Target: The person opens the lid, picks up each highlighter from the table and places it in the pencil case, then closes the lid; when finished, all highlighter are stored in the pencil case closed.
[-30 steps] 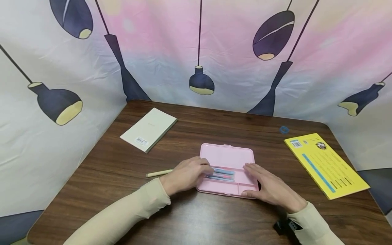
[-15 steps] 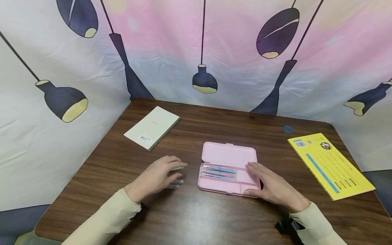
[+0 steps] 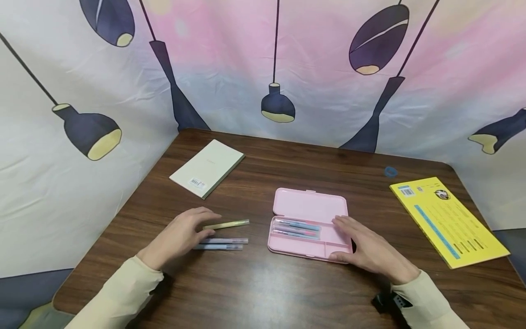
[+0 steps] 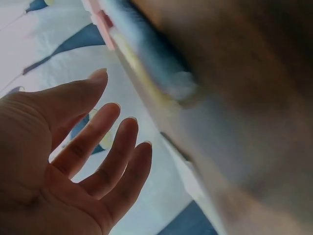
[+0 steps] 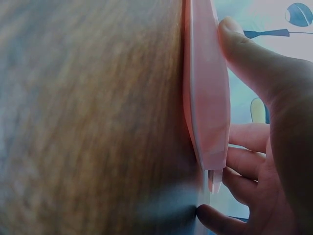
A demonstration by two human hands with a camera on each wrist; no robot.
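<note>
My left hand (image 3: 181, 235) lies over the left ends of pens on the table, fingers loosely extended. A yellow pen (image 3: 232, 224) is by its fingertips; a purple pen (image 3: 232, 241) and a light blue pen (image 3: 223, 247) lie side by side under the thumb. The left wrist view shows this hand with its fingers apart and nothing in them. My right hand (image 3: 370, 246) rests at the right end of a pink pencil case (image 3: 310, 204), its thumb on the front rim and fingers by the hinge. Several pens (image 3: 296, 228) lie in the case's left compartment, its lid folded back.
A pale notebook (image 3: 207, 168) lies at the back left. To the right is a yellow book (image 3: 449, 221), with a blue ring (image 3: 391, 172) behind it. A patterned cloth (image 3: 230, 91) hangs at the back of the wooden table (image 3: 255, 292).
My left hand has moved left from the pencil case to the loose pens, uncovering the pens in the case. My right hand has stayed at the case's right end.
</note>
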